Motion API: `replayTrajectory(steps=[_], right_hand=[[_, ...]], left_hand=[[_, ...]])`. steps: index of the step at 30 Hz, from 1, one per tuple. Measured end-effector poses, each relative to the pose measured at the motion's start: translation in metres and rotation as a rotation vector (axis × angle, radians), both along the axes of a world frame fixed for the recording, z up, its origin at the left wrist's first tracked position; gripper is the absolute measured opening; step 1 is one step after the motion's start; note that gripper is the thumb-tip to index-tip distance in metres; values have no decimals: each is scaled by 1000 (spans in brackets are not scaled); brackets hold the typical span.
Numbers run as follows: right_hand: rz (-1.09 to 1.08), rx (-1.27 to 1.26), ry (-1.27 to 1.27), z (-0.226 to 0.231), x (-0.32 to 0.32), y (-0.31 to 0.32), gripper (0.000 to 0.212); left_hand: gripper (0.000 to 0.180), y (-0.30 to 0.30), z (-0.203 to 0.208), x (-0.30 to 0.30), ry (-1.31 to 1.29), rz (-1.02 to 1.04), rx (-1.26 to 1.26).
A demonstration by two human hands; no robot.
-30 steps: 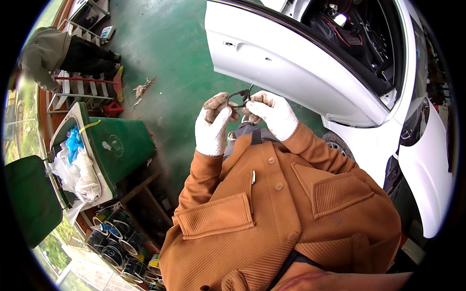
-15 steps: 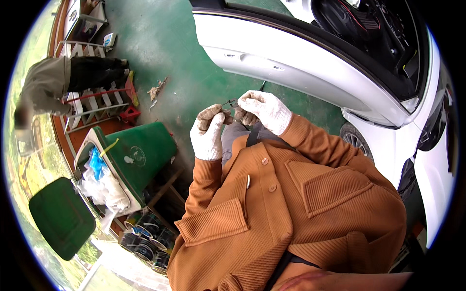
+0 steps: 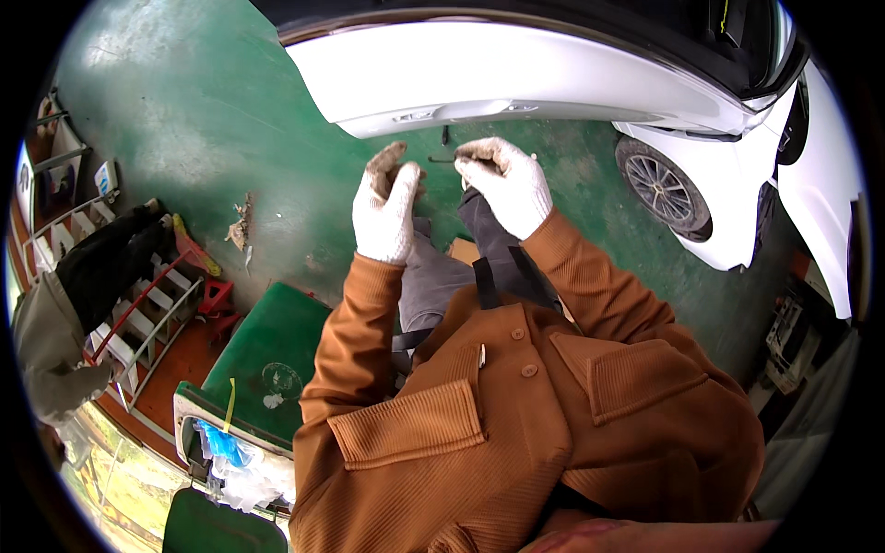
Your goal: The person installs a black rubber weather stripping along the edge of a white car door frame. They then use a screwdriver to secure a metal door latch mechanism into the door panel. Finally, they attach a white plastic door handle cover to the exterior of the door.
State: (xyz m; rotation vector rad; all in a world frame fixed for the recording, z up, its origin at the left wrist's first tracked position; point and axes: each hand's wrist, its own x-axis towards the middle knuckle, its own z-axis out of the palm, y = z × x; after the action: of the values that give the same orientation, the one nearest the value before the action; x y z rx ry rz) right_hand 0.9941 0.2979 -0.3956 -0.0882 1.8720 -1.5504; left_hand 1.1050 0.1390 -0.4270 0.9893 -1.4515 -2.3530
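Both my hands wear white knit gloves with dirty grey fingertips, held out in front of my body. My right hand (image 3: 509,182) pinches a small thin dark piece (image 3: 441,160), which sticks out to the left from the fingertips; its kind is too small to make out. A short gap to the left, my left hand (image 3: 387,201) is raised with thumb and fingers apart, and nothing shows between them. Just beyond the hands is a white car door (image 3: 516,69).
A white car's front wheel (image 3: 662,184) stands at the right. To the left are a green wheeled bin (image 3: 258,359) with bags in it, a metal ladder rack (image 3: 152,323) and another person (image 3: 55,323). Debris (image 3: 241,223) lies on the green floor, with a dark stick (image 3: 445,135) near the door.
My hands have drawn apart, and the small piece stays with the right one. The view has turned, bringing the wheel more into sight and shifting the bin lower.
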Motion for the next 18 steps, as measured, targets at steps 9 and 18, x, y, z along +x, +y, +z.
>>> replayTrajectory(steps=[9,18], right_hand=[[27,114,199,-41,-8,-31,24],[336,145,515,-75,-17,-44,43]], left_hand=[[27,18,-49,-26,105,158,270],[15,15,-91,-22,325,448,187]])
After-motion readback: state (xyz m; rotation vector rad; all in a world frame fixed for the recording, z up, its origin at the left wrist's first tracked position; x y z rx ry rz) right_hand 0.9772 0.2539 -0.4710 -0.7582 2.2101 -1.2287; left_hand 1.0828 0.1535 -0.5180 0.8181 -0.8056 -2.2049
